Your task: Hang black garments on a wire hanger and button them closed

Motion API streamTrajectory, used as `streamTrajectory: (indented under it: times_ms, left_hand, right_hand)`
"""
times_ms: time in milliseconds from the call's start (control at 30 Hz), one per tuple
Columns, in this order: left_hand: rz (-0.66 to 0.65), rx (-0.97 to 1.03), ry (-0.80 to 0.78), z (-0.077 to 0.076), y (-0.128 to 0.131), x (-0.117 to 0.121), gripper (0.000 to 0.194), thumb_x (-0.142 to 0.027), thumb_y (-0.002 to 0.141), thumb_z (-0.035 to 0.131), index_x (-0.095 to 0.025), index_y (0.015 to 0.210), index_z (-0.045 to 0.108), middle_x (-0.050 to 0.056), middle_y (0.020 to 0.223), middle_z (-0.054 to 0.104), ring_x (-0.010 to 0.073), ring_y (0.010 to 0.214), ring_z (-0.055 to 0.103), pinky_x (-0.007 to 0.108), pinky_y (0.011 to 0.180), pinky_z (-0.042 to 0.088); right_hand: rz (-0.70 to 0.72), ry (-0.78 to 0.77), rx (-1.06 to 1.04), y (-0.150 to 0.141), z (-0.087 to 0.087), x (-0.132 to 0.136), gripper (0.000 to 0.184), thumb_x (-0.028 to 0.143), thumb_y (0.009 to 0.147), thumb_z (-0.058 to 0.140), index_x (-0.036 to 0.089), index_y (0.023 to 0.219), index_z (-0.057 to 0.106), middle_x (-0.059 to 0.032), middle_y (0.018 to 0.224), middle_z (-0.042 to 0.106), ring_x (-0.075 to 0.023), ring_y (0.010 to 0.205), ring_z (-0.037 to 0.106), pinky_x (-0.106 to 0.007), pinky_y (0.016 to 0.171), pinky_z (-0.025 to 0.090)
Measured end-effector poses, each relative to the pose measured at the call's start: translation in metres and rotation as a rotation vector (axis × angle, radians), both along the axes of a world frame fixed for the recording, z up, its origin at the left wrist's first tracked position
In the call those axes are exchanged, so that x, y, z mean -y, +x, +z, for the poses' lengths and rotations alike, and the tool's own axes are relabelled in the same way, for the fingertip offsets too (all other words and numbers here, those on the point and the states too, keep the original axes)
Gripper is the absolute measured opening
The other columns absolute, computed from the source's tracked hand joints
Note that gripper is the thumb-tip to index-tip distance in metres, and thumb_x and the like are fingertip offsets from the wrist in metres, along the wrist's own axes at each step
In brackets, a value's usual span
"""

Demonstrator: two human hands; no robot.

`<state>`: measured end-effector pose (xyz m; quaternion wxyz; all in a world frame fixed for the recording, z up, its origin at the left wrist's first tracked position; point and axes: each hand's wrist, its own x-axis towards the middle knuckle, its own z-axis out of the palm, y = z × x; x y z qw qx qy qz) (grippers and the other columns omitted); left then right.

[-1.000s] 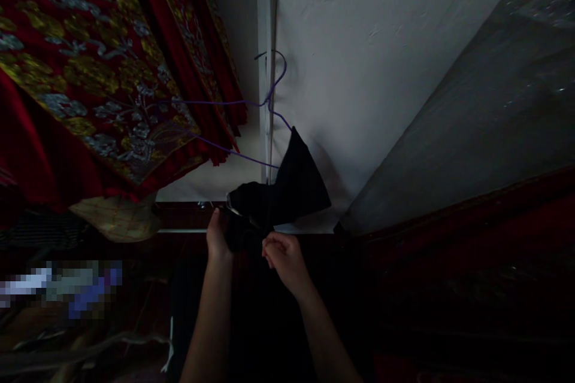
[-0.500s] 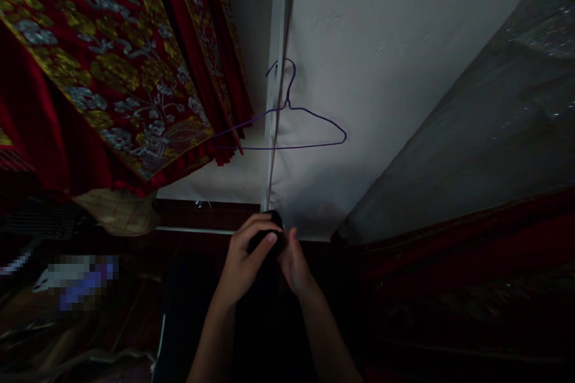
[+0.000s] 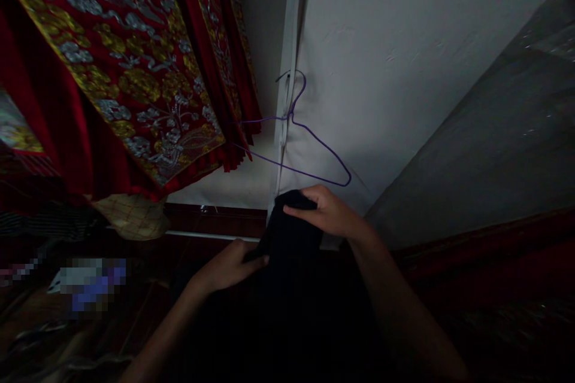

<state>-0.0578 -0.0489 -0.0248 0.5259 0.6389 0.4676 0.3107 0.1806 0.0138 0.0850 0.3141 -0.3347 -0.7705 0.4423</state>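
Observation:
A dark piece of cloth [image 3: 294, 239], perhaps a garment, is stretched up between my two hands; its lower part melts into the shadow. My right hand [image 3: 326, 209] grips its upper edge with the thumb laid across the front. Lower down, my left hand [image 3: 231, 264] pinches the cloth's left side between thumb and fingers. Just above the cloth, a purple wire hanger [image 3: 321, 139] hangs bare from a pale upright strip [image 3: 284, 96] on the wall, tilted down to the right, its left end reaching behind red fabric.
Red cloth with gold and silver embroidery [image 3: 130, 81] hangs at the left. Below it are a checked cloth [image 3: 135, 215] and blurred items [image 3: 92, 281] on the dark floor. A greyish translucent sheet [image 3: 485, 149] slopes along the right, over dark red fabric [image 3: 494, 245].
My hands have moved apart, the right one rising and the left one dropping outward, drawing the bunched dark cloth open. The hanger has swung so its right end sits lower.

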Motion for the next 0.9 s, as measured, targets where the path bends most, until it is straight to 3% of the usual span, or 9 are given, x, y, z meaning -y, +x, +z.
streamTrajectory:
  times_ms: [100, 200, 267, 367, 433, 533, 700, 800, 900]
  left_hand:
    - [-0.069, -0.231, 0.022, -0.001, -0.024, -0.004, 0.035, -0.050, 0.089, 0.064, -0.018, 0.091, 0.076, 0.003, 0.086, 0.074, 0.0232, 0.078, 0.065, 0.026, 0.069, 0.046]
    - [-0.029, -0.355, 0.009, 0.003, -0.042, -0.005, 0.042, -0.056, 0.088, 0.062, -0.015, 0.080, 0.071, 0.003, 0.075, 0.067, 0.0197, 0.068, 0.059, 0.024, 0.058, 0.038]
    - [-0.016, -0.352, -0.019, 0.008, -0.046, -0.003, 0.046, -0.059, 0.087, 0.062, -0.015, 0.079, 0.068, 0.002, 0.072, 0.064, 0.0184, 0.066, 0.056, 0.024, 0.056, 0.035]
    - [0.005, -0.276, -0.047, 0.012, -0.042, 0.000, 0.049, -0.062, 0.088, 0.060, -0.014, 0.082, 0.068, 0.002, 0.073, 0.063, 0.0179, 0.067, 0.054, 0.024, 0.057, 0.036]
    - [0.023, -0.242, -0.039, 0.009, -0.040, 0.001, 0.049, -0.061, 0.089, 0.058, -0.014, 0.083, 0.070, 0.002, 0.075, 0.065, 0.0188, 0.068, 0.056, 0.024, 0.059, 0.038]
    - [0.067, -0.229, -0.005, 0.000, -0.044, -0.003, 0.042, -0.057, 0.086, 0.064, -0.017, 0.075, 0.073, 0.004, 0.071, 0.068, 0.0208, 0.066, 0.059, 0.025, 0.059, 0.038]
    - [0.299, -0.228, 0.126, -0.009, -0.060, -0.021, 0.021, -0.038, 0.074, 0.080, -0.024, 0.060, 0.072, 0.004, 0.059, 0.066, 0.0218, 0.057, 0.060, 0.026, 0.062, 0.040]
    - [0.441, -0.155, 0.303, 0.008, -0.060, -0.036, 0.008, -0.024, 0.068, 0.083, -0.026, 0.066, 0.075, 0.006, 0.074, 0.073, 0.0256, 0.075, 0.067, 0.029, 0.079, 0.048]
    - [0.479, -0.054, 0.491, 0.041, -0.049, -0.051, 0.013, -0.018, 0.071, 0.078, -0.025, 0.081, 0.079, 0.009, 0.104, 0.076, 0.0290, 0.109, 0.065, 0.033, 0.105, 0.043]
  right_hand:
    - [-0.154, 0.234, -0.097, 0.002, 0.008, -0.026, 0.014, 0.032, 0.083, 0.069, 0.020, 0.080, 0.077, -0.0018, 0.079, 0.073, -0.0193, 0.076, 0.066, -0.031, 0.073, 0.052]
    - [-0.200, 0.386, -0.193, -0.005, -0.006, -0.059, 0.025, 0.022, 0.084, 0.061, 0.022, 0.102, 0.078, -0.0040, 0.103, 0.076, -0.0218, 0.101, 0.069, -0.036, 0.096, 0.050]
    - [-0.266, 0.402, -0.251, -0.013, -0.023, -0.084, 0.033, 0.022, 0.084, 0.058, 0.022, 0.113, 0.074, -0.0051, 0.118, 0.074, -0.0216, 0.116, 0.066, -0.038, 0.108, 0.045]
    - [-0.453, 0.288, -0.271, -0.022, -0.048, -0.116, 0.042, 0.030, 0.084, 0.060, 0.022, 0.125, 0.067, -0.0064, 0.130, 0.069, -0.0212, 0.126, 0.060, -0.038, 0.113, 0.040]
    - [-0.529, 0.203, -0.234, -0.021, -0.062, -0.130, 0.041, 0.037, 0.083, 0.061, 0.023, 0.121, 0.068, -0.0059, 0.125, 0.072, -0.0215, 0.122, 0.063, -0.037, 0.109, 0.043]
    - [-0.594, 0.172, -0.195, -0.003, -0.073, -0.136, 0.035, 0.047, 0.082, 0.060, 0.019, 0.098, 0.074, -0.0075, 0.099, 0.077, -0.0253, 0.100, 0.070, -0.038, 0.093, 0.050]
    - [-0.589, 0.197, -0.144, 0.054, -0.066, -0.115, 0.031, 0.046, 0.071, 0.069, 0.016, 0.077, 0.075, -0.0060, 0.074, 0.074, -0.0249, 0.074, 0.067, -0.035, 0.072, 0.049]
    - [-0.561, 0.200, -0.129, 0.076, -0.052, -0.096, 0.025, 0.042, 0.072, 0.071, 0.018, 0.075, 0.076, -0.0052, 0.074, 0.074, -0.0225, 0.070, 0.065, -0.033, 0.066, 0.047]
    - [-0.565, 0.148, -0.104, 0.082, -0.037, -0.080, 0.023, 0.041, 0.073, 0.073, 0.018, 0.068, 0.073, -0.0053, 0.065, 0.069, -0.0193, 0.059, 0.059, -0.031, 0.056, 0.044]
